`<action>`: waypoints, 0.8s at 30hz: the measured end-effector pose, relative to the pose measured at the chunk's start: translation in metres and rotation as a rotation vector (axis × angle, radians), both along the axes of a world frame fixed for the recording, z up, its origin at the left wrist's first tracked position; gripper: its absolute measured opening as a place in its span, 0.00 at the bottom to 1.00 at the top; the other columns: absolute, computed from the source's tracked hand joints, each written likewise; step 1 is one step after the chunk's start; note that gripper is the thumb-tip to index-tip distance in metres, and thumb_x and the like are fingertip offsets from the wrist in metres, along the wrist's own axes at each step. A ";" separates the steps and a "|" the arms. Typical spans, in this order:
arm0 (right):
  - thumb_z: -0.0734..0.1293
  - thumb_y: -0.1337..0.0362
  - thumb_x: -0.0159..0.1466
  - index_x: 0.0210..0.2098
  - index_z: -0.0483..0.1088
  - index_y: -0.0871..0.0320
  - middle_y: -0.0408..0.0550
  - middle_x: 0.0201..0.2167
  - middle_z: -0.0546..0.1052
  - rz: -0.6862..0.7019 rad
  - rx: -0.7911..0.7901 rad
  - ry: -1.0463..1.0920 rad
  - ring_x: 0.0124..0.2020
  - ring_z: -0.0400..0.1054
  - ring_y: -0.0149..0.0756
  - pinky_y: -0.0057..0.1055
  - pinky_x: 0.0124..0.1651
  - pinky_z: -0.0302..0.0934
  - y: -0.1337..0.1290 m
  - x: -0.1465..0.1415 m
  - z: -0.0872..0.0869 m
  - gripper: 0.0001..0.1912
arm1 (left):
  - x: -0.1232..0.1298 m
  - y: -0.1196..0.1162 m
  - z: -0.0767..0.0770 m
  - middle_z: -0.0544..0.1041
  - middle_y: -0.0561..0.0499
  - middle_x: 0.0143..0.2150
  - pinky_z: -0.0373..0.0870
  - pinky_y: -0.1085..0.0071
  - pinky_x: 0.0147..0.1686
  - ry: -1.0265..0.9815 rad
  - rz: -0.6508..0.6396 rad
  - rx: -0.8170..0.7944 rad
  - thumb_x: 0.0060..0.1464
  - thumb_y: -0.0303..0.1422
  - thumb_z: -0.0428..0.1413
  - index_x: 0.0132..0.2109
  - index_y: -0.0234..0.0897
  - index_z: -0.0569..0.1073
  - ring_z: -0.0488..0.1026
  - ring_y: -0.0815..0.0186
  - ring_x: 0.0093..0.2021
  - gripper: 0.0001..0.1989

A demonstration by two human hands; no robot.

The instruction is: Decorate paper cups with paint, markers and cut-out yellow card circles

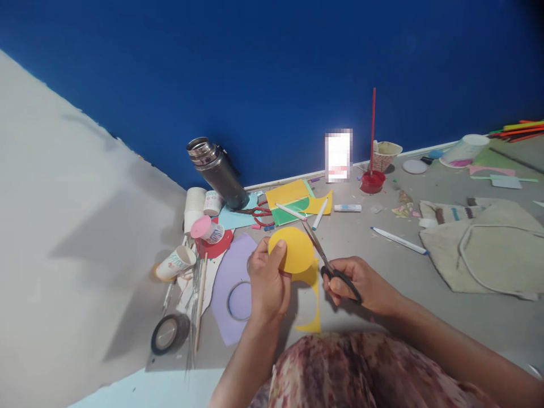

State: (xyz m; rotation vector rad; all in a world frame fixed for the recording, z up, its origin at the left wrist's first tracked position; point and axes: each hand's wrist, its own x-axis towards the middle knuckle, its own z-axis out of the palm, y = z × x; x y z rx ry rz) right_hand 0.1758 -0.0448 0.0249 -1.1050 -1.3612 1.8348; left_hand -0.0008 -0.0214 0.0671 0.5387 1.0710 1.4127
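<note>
Between the thumb and fingers of my left hand (270, 277) is a round yellow paper disc (297, 250), held up above the table. My right hand (355, 283) grips a pair of scissors (325, 258) by its black handles, the blades pointing up and left beside the disc's right edge. Below the disc lies a yellow paper offcut (314, 292) with a curved cut-out. Under and left of my left hand is a sheet of purple paper (225, 283) with a ring (232, 300) on it, partly hidden by my wrist.
A dark flask (221, 175) leans against the blue wall. Paper cups (176, 262), thin sticks and a tape roll (165, 334) crowd the left. Red-handled scissors (261, 212), markers (321, 214) and a glue stick (347, 208) lie ahead; a cloth bag (488, 249) is right.
</note>
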 end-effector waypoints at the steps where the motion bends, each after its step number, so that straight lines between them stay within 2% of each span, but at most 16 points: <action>1: 0.73 0.29 0.51 0.26 0.70 0.58 0.44 0.19 0.73 -0.005 -0.001 -0.002 0.22 0.62 0.30 0.27 0.26 0.55 -0.001 0.000 0.000 0.36 | 0.000 0.000 0.000 0.82 0.53 0.33 0.77 0.74 0.32 -0.002 0.008 0.003 0.41 0.40 0.74 0.38 0.35 0.74 0.80 0.67 0.30 0.22; 9: 0.75 0.34 0.51 0.24 0.70 0.57 0.43 0.19 0.72 -0.060 0.020 -0.001 0.22 0.62 0.30 0.28 0.26 0.56 0.001 -0.003 0.008 0.31 | 0.003 0.000 -0.001 0.83 0.51 0.36 0.78 0.72 0.36 -0.049 0.023 0.027 0.44 0.40 0.73 0.40 0.36 0.74 0.81 0.67 0.33 0.22; 12: 0.78 0.40 0.51 0.24 0.72 0.58 0.42 0.20 0.72 -0.185 0.041 0.006 0.23 0.62 0.30 0.27 0.28 0.57 0.007 -0.003 0.014 0.27 | 0.006 0.004 0.000 0.84 0.50 0.39 0.77 0.72 0.38 -0.082 0.010 0.032 0.43 0.39 0.73 0.43 0.37 0.75 0.82 0.65 0.36 0.23; 14: 0.81 0.46 0.47 0.28 0.74 0.58 0.41 0.23 0.74 -0.311 0.045 0.047 0.25 0.64 0.30 0.27 0.29 0.59 0.013 -0.006 0.017 0.24 | 0.011 0.006 0.001 0.85 0.50 0.40 0.77 0.72 0.40 -0.121 0.035 0.041 0.43 0.39 0.74 0.43 0.37 0.75 0.82 0.65 0.37 0.23; 18: 0.83 0.54 0.42 0.34 0.75 0.57 0.44 0.31 0.79 -0.527 0.060 0.179 0.33 0.71 0.35 0.30 0.37 0.67 0.025 -0.022 0.019 0.24 | 0.024 0.008 0.001 0.84 0.51 0.39 0.76 0.71 0.42 -0.191 0.041 0.057 0.43 0.39 0.74 0.42 0.38 0.76 0.81 0.66 0.37 0.22; 21: 0.82 0.56 0.42 0.32 0.75 0.57 0.44 0.31 0.80 -0.591 0.049 0.191 0.33 0.71 0.36 0.31 0.39 0.68 0.032 -0.029 0.016 0.22 | 0.027 0.006 -0.002 0.84 0.50 0.40 0.76 0.68 0.44 -0.198 -0.019 0.052 0.45 0.38 0.73 0.42 0.37 0.76 0.82 0.65 0.39 0.20; 24: 0.81 0.56 0.41 0.32 0.74 0.57 0.43 0.29 0.78 -0.608 0.020 0.176 0.31 0.69 0.34 0.29 0.36 0.65 0.034 -0.024 0.015 0.22 | 0.021 0.001 -0.006 0.84 0.49 0.40 0.76 0.65 0.46 -0.167 -0.108 0.021 0.47 0.37 0.72 0.41 0.36 0.77 0.82 0.62 0.40 0.17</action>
